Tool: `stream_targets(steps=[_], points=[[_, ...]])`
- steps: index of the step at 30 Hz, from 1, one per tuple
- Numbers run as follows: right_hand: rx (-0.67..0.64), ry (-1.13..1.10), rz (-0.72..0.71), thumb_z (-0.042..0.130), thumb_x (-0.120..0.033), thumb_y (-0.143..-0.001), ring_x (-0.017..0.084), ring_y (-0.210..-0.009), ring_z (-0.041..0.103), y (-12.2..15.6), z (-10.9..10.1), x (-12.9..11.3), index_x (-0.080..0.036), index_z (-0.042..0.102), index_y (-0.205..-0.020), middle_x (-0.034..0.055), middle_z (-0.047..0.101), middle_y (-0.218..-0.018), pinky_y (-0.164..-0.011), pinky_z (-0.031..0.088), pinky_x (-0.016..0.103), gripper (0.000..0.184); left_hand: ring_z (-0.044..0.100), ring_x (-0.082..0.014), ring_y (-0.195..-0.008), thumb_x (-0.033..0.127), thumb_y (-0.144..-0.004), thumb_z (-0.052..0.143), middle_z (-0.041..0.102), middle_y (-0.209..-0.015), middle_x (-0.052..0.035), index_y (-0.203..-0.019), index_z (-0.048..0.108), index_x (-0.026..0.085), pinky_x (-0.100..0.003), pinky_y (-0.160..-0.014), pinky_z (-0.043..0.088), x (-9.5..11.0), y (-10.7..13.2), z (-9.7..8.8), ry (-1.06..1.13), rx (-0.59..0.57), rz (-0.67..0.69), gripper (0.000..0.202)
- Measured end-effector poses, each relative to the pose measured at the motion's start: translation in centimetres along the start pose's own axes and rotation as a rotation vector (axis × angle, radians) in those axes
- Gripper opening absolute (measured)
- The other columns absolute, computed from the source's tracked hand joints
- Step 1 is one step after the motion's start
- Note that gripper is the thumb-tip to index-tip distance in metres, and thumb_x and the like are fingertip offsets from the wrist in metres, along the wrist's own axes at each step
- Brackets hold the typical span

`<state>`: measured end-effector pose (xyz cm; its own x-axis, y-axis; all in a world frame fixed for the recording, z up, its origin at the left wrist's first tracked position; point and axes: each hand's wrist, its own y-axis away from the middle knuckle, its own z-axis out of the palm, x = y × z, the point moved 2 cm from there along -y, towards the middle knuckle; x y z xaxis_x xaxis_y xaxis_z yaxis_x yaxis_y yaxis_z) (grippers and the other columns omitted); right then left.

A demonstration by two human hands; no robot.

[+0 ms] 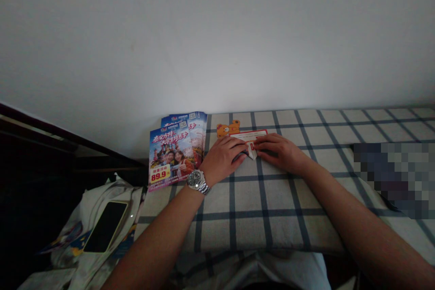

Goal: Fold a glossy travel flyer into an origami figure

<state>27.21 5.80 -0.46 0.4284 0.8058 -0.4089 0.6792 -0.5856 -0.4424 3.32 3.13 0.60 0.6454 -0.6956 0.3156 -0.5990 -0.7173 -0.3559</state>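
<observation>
Leaflet, one, part-folded on the checked cloth near the wall, both grips, my left hand and right hand, spread flat pressing it; one flyer stack at the cloth's left edge, one phone beyond, near cloth open.

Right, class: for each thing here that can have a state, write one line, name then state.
Paper: partly folded, lying on the checked cloth, pinned by both hands.
Left hand: palm down, fingers pressing the paper.
Right hand: palm down, fingers pressing the paper.
Flyers: stacked flat, slightly fanned.
Phone: face up, screen dark.
Wristwatch: strapped on the left wrist.
</observation>
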Motion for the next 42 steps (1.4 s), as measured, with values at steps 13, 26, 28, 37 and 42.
stream_targets(steps=[13, 26, 28, 37, 42], points=[[-0.001, 0.033, 0.037, 0.064, -0.026, -0.099, 0.029, -0.118, 0.068, 0.09, 0.06, -0.15, -0.026, 0.072, -0.124, 0.0097, 0.073, -0.125, -0.106, 0.054, 0.052, 0.026, 0.050, -0.0256, -0.143, 0.034, -0.103, 0.058, 0.059, -0.147, -0.0083, -0.139, 0.062, 0.026, -0.053, -0.126, 0.035, -0.03, 0.48, 0.52, -0.061, -0.078, 0.021, 0.037], [-0.021, 0.093, 0.064, 0.064, -0.029, -0.098, 0.031, -0.120, 0.065, 0.03, 0.48, -0.30, -0.025, 0.068, -0.132, 0.0125, 0.068, -0.130, -0.106, 0.054, 0.055, 0.035, 0.050, -0.0278, -0.140, 0.037, -0.103, 0.058, 0.057, -0.148, -0.0093, -0.143, 0.060, 0.027, -0.055, -0.124, 0.037, 0.36, 0.32, 0.46, -0.061, -0.080, 0.007, 0.041], [-0.020, 0.092, 0.069, 0.064, -0.029, -0.098, 0.031, -0.120, 0.065, -0.01, 0.40, -0.43, -0.024, 0.069, -0.132, 0.0128, 0.068, -0.130, -0.106, 0.054, 0.055, 0.035, 0.050, -0.0283, -0.140, 0.036, -0.102, 0.059, 0.057, -0.148, -0.0090, -0.142, 0.060, 0.027, -0.055, -0.124, 0.036, 0.45, 0.31, 0.44, -0.070, -0.082, 0.005, 0.041], [-0.046, 0.105, 0.066, 0.065, -0.027, -0.097, 0.033, -0.124, 0.062, 0.26, 0.53, -0.13, -0.025, 0.067, -0.135, 0.0127, 0.066, -0.133, -0.108, 0.052, 0.058, 0.038, 0.050, -0.0279, -0.141, 0.033, -0.102, 0.060, 0.057, -0.148, -0.0077, -0.142, 0.060, 0.029, -0.057, -0.124, 0.035, 0.57, 0.29, 0.42, -0.075, -0.085, -0.006, 0.040], [-0.052, 0.112, 0.059, 0.065, -0.027, -0.097, 0.033, -0.125, 0.062, 0.27, 0.53, -0.21, -0.024, 0.067, -0.134, 0.0119, 0.066, -0.134, -0.110, 0.052, 0.056, 0.037, 0.048, -0.0284, -0.142, 0.033, -0.102, 0.061, 0.055, -0.151, -0.0072, -0.144, 0.059, 0.029, -0.056, -0.126, 0.033, 0.54, 0.38, 0.52, -0.076, -0.088, -0.012, 0.043]])
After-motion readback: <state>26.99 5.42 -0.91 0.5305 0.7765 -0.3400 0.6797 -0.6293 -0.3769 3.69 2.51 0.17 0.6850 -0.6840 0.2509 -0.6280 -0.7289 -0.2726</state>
